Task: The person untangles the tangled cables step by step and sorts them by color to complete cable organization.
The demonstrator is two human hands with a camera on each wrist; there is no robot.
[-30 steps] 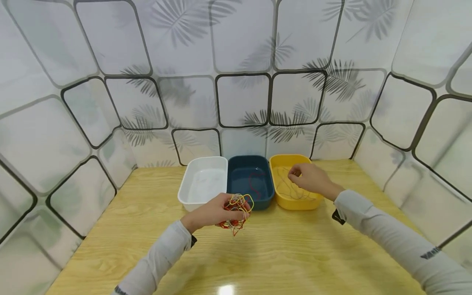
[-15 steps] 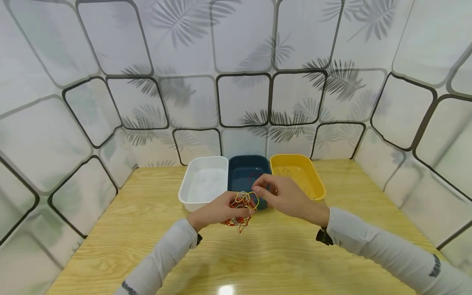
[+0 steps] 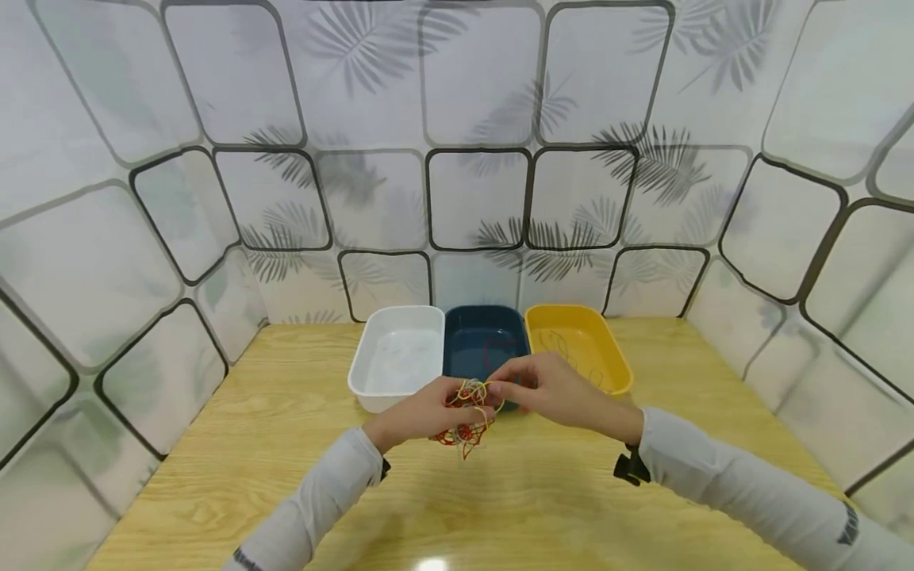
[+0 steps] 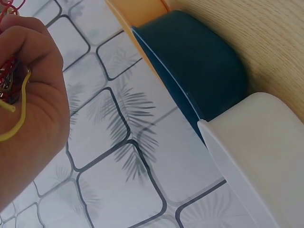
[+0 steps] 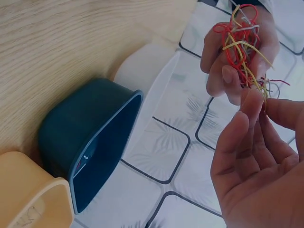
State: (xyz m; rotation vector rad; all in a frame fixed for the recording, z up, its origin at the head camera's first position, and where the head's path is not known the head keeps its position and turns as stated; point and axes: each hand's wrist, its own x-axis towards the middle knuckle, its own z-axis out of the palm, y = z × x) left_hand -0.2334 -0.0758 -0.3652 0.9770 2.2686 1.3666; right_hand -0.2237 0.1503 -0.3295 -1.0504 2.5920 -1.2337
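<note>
My left hand [image 3: 417,411] grips a tangled bundle of thin wires [image 3: 464,434], red, yellow and grey, above the table in front of the bins. Several loops stick out past its fingers, plainly seen in the right wrist view as a wire tangle [image 5: 241,40]. My right hand [image 3: 553,392] meets the bundle from the right, its thumb and fingertips pinching a yellow wire at the tangle's edge. The left wrist view catches only part of the left hand [image 4: 45,90], with a yellow wire [image 4: 23,107] curving out of it.
Three bins stand side by side at the back of the table [image 3: 286,468]: white [image 3: 400,349], dark blue [image 3: 474,325] and yellow [image 3: 616,369]. A red wire [image 3: 489,349] lies in the blue bin, thin grey wires [image 3: 557,342] in the yellow one. Patterned cloth walls [image 3: 478,198] surround the table.
My right hand has come left from over the yellow bin to the bundle and now pinches a yellow wire. The left hand, still holding the tangle, has shifted slightly right.
</note>
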